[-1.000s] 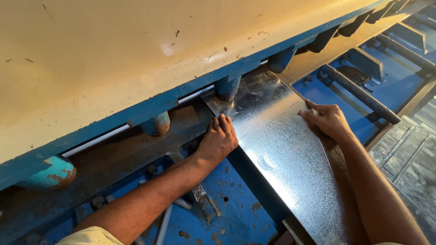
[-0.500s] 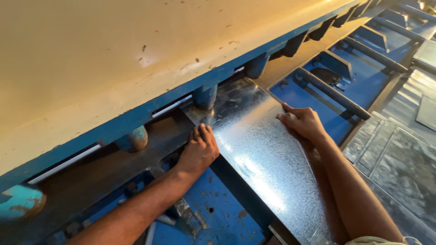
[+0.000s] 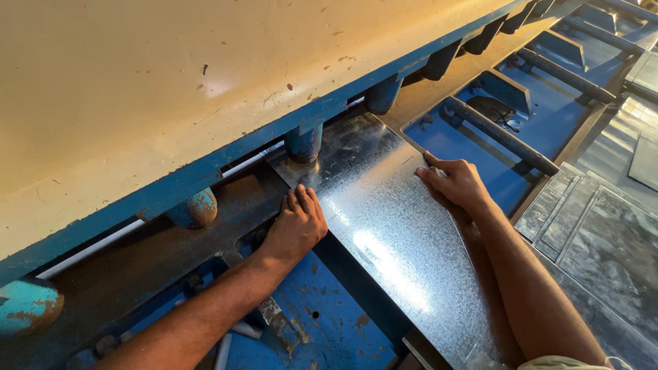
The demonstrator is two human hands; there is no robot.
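A galvanized steel sheet lies on the blue bed of a shearing machine, its far end tucked under the cream and blue blade guard. My left hand rests flat with fingers together on the sheet's left edge, close to a blue hold-down foot. My right hand presses on the sheet's right edge, fingers curled over it. Neither hand lifts the sheet.
More blue hold-down feet line the underside of the guard. Blue support arms and open bed pockets lie to the right. Cut metal sheets lie on the floor at the right.
Both hands stay on the sheet's edges. The view has shifted, so sheet and hands sit a little differently in the frame; the sheet seems slid slightly further under the guard.
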